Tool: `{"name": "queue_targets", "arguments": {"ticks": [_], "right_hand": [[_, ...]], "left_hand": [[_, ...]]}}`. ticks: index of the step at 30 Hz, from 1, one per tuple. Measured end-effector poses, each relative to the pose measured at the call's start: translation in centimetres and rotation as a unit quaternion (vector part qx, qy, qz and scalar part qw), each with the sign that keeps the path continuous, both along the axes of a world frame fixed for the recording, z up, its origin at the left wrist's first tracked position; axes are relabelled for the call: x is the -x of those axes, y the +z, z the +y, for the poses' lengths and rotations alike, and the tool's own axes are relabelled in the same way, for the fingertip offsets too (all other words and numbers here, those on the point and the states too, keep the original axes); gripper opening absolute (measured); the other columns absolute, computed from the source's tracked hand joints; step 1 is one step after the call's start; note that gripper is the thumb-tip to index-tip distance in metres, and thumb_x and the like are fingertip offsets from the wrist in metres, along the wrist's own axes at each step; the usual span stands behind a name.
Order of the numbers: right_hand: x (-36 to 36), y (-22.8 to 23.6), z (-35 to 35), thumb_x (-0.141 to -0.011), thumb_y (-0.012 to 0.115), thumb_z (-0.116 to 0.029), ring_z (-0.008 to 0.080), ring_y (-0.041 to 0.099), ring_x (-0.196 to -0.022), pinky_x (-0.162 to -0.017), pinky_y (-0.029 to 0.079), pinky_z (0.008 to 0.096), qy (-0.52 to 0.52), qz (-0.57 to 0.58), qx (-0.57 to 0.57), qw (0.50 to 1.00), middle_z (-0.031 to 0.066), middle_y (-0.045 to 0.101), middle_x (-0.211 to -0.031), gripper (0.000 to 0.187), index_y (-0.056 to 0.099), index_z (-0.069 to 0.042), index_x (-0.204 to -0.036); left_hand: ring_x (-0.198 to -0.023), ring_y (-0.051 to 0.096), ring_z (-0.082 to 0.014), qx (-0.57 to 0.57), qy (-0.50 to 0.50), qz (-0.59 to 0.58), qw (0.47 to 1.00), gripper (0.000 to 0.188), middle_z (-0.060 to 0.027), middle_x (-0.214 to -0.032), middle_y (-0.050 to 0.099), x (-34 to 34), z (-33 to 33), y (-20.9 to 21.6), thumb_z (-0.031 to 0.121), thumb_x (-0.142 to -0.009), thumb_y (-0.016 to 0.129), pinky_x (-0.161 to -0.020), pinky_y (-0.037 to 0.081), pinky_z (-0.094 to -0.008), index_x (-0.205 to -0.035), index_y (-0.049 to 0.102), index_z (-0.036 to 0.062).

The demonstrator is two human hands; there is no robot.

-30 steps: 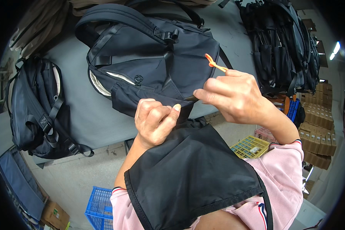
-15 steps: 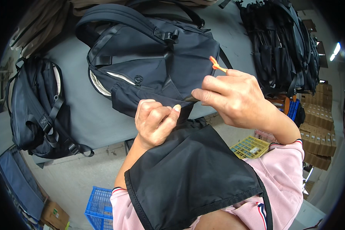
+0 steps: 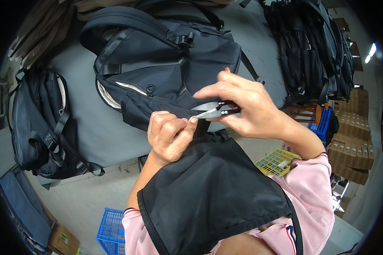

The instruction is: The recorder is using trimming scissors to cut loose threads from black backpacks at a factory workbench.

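Note:
A black backpack [image 3: 210,63] lies in front of me, its pale lining showing at an unzipped opening on the left. My left hand [image 3: 168,137] is closed in a pinch on the bag's near edge, thumb uppermost. In my right hand [image 3: 253,104] is a pair of thread snips [image 3: 212,111], gripped with the index finger stretched out above them. Their silver blades are parted and point left, the tips close by the left thumb. A bit of orange cord [image 3: 227,69] peeks out behind the right hand. Whatever lies between the blades is too small to make out.
Another black backpack [image 3: 47,127] sits at the left of the grey table [image 3: 102,144]. Several black bags [image 3: 310,55] are stacked at the far right, brown ones [image 3: 42,29] at the far left. Blue [image 3: 110,229] and yellow crates [image 3: 276,162] and cardboard boxes [image 3: 351,146] stand below.
My right hand has turned, bringing the snips' blades into view, parted beside the left thumb. The orange cord is now mostly hidden. The left hand keeps its pinch; the backpack appears slightly further left.

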State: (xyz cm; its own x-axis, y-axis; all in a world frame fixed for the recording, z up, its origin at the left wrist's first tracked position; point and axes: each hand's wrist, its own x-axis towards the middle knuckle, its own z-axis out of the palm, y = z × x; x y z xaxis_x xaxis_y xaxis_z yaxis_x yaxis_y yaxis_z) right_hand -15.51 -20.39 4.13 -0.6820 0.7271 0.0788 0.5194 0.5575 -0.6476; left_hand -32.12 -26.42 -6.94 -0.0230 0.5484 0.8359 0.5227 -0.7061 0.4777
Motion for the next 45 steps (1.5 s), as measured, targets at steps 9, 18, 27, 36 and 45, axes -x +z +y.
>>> {"name": "queue_targets", "arguments": {"ticks": [9, 18, 27, 36, 45], "right_hand": [[-2.8, 1.7, 1.4, -0.070, 0.069, -0.001, 0.0144, 0.052, -0.062, -0.058, 0.041, 0.0287, 0.203, 0.103, 0.413, 0.882, 0.0044, 0.058, -0.072, 0.015, 0.056, 0.001, -0.078], [-4.9, -0.4, 0.3, -0.096, 0.053, -0.020, 0.0100, 0.059, -0.062, -0.063, 0.047, 0.0260, 0.045, 0.061, 0.518, 0.852, 0.0063, 0.067, -0.079, 0.024, 0.062, 0.002, -0.096], [-9.9, -14.0, 5.9, -0.083, 0.066, -0.039, 0.0230, 0.064, -0.073, -0.072, 0.050, 0.0323, -0.510, 0.162, 0.059, 0.843, 0.0142, 0.067, -0.081, 0.045, 0.061, 0.004, -0.097], [-7.1, -16.2, 7.1, -0.071, 0.079, -0.018, 0.0056, 0.048, -0.055, -0.044, 0.037, 0.0219, -0.562, 0.392, 0.318, 0.656, 0.0004, 0.054, -0.070, 0.034, 0.052, -0.004, -0.086], [-6.0, -14.0, 5.9, -0.071, 0.076, -0.002, 0.0039, 0.046, -0.065, -0.061, 0.041, 0.0206, -0.467, 0.527, 0.271, 0.656, -0.0040, 0.051, -0.073, 0.025, 0.058, -0.001, -0.088]], "left_hand": [[-0.067, 0.049, -0.0170, 0.006, 0.026, 0.007, 1.000, 0.017, -0.0010, -0.076, 0.051, 0.7, -0.3, -0.5, 0.005, -0.057, 0.074, -0.055, 0.041, -0.0309, -0.070, 0.064, 0.0054], [-0.074, 0.062, -0.0171, 0.074, -0.062, 0.119, 0.988, 0.011, -0.0029, -0.094, 0.070, 1.5, -1.2, -0.2, 0.001, -0.064, 0.069, -0.057, 0.042, -0.0266, -0.066, 0.058, 0.0037], [-0.075, 0.059, -0.0269, 0.274, -0.332, 0.213, 0.877, 0.012, -0.0091, -0.081, 0.058, -0.4, 5.2, 5.1, 0.005, -0.072, 0.068, -0.066, 0.049, -0.0362, -0.079, 0.060, 0.0034], [-0.106, 0.053, -0.0298, 0.379, -0.147, 0.383, 0.830, 0.034, -0.0145, -0.108, 0.060, -9.3, 22.6, -2.7, 0.028, -0.082, 0.066, -0.091, 0.043, -0.0368, -0.100, 0.067, -0.0010], [-0.060, 0.049, -0.0122, 0.551, -0.371, 0.185, 0.724, 0.030, -0.0033, -0.062, 0.052, -8.9, 25.8, -1.0, 0.029, -0.085, 0.065, -0.059, 0.041, -0.0298, -0.081, 0.061, -0.0006]]}}
